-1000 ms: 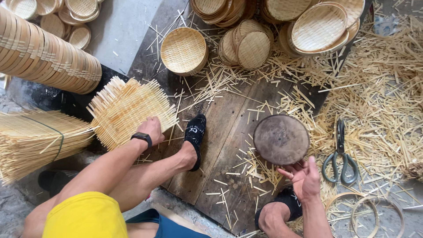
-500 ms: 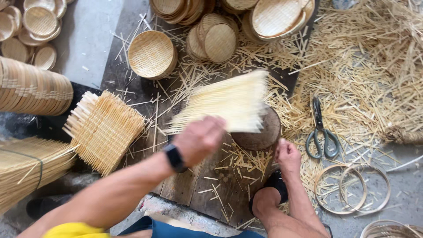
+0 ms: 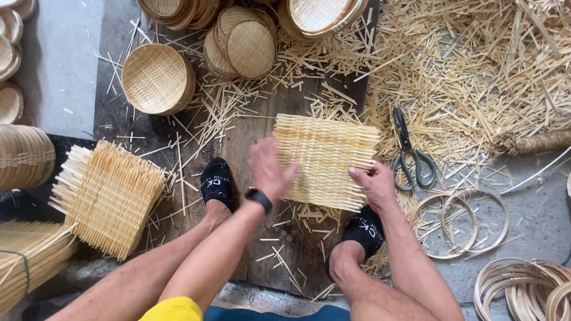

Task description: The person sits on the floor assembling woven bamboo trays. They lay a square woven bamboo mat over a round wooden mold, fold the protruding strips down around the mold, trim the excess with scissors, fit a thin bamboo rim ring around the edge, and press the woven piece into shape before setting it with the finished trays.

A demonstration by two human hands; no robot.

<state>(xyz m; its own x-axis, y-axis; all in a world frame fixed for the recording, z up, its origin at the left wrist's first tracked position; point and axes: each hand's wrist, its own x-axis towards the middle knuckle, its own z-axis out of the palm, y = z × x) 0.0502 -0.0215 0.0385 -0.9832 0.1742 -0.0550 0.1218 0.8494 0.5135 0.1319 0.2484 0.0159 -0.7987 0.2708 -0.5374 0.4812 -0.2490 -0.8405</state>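
Note:
A square woven bamboo mat [image 3: 326,157] lies flat over the round wooden block between my feet, hiding the block. My left hand [image 3: 267,167], with a black wrist band, rests on the mat's left edge, blurred by motion. My right hand [image 3: 373,184] grips the mat's lower right corner with the thumb on top. A stack of similar woven mats [image 3: 107,196] sits to the left of my left foot.
Scissors [image 3: 410,151] lie right of the mat among loose bamboo strips. Bamboo hoops [image 3: 458,223] lie at lower right. Finished round woven baskets [image 3: 156,78] and stacked lids [image 3: 242,41] stand at the top. Bundled strips [image 3: 24,261] lie at lower left.
My left hand lifted one mat from the left stack, carried it right and laid it over the wooden block. My right hand moved from the block's edge onto the mat's corner.

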